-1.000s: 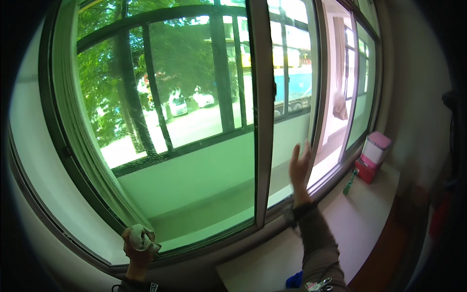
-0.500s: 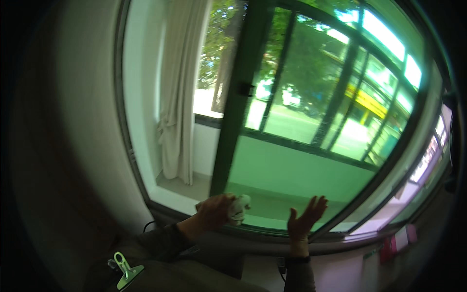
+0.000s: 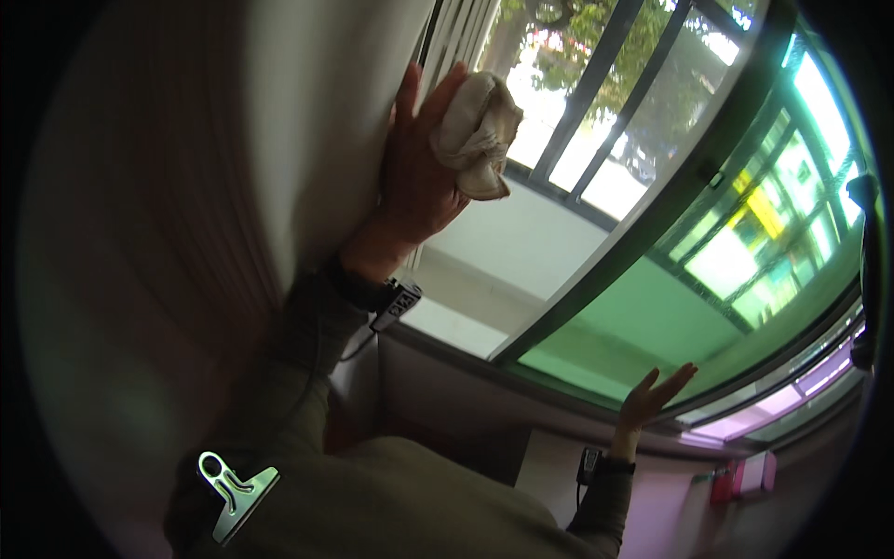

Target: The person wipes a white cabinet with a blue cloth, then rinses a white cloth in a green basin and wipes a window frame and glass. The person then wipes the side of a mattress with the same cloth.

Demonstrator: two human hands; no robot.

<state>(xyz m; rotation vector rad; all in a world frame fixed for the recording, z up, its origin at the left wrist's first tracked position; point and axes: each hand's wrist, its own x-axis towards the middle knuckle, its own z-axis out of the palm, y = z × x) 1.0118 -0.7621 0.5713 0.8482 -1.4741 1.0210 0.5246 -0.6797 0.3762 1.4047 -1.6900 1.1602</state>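
Note:
A bunched off-white cloth (image 3: 477,135) is in my left hand (image 3: 419,177), which is raised high beside the pale surface at the left of the window. Some of its fingers stretch upward and a loose fold of cloth hangs below the bunch. The grip is partly hidden behind the hand. Lower down on the right, my right hand (image 3: 649,399) is open, with its fingers extended and nothing in it. It appears in front of the lower edge of the green-tinted window pane (image 3: 605,326); whether it touches the glass I cannot tell.
A dark window frame post (image 3: 643,210) divides the open part of the window from the tinted pane. Small dark devices with cords sit at both wrists, the left one (image 3: 399,303) larger in view. A metal clip (image 3: 237,494) is at my clothing. A pink-and-white box (image 3: 750,475) is at the lower right.
My left hand has moved up with the cloth, from the window's lower edge to its left side. The view has tilted and shifted left. My right hand remains open and appears farther right.

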